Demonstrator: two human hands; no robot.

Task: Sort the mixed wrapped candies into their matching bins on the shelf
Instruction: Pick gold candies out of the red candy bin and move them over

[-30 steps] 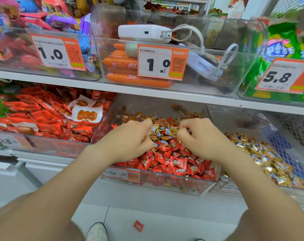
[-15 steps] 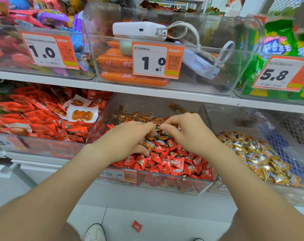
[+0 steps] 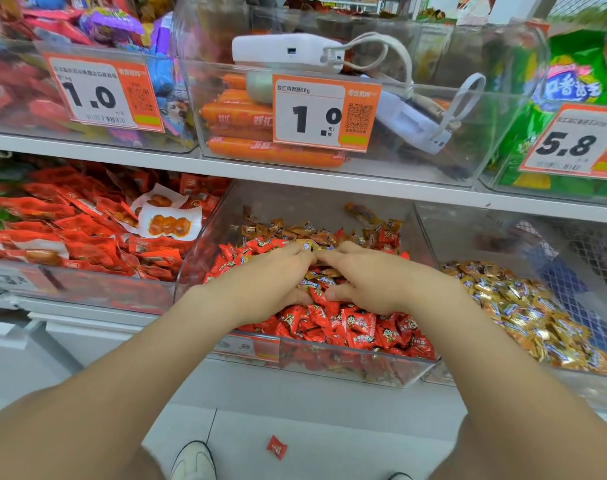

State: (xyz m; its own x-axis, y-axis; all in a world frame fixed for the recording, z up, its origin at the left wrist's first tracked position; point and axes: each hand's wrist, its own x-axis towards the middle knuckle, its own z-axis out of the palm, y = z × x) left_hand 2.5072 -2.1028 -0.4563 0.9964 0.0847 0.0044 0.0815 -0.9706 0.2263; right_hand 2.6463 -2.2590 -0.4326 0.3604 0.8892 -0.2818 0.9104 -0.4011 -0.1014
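Observation:
A clear middle bin (image 3: 330,367) on the lower shelf holds red wrapped candies (image 3: 361,329) at the front and gold-brown wrapped candies (image 3: 295,232) at the back. My left hand (image 3: 260,285) and my right hand (image 3: 381,282) lie side by side on the pile. Their fingertips meet over a clump of gold candies (image 3: 321,280) between them. The fingers are stretched forward and cupped around that clump; the palms hide what lies beneath. The bin to the right (image 3: 524,393) holds gold wrapped candies (image 3: 524,306).
One red candy (image 3: 277,446) lies on the floor beside my white shoe (image 3: 193,462). The left bin holds red snack packets (image 3: 80,233). The upper shelf carries sausages (image 3: 260,150), a white power bank (image 3: 288,50) with its cable, and price tags (image 3: 324,114).
Both hands have moved further back into the middle bin and flattened out, from pinching candies with curled fingers to cupping the gold clump with fingertips together.

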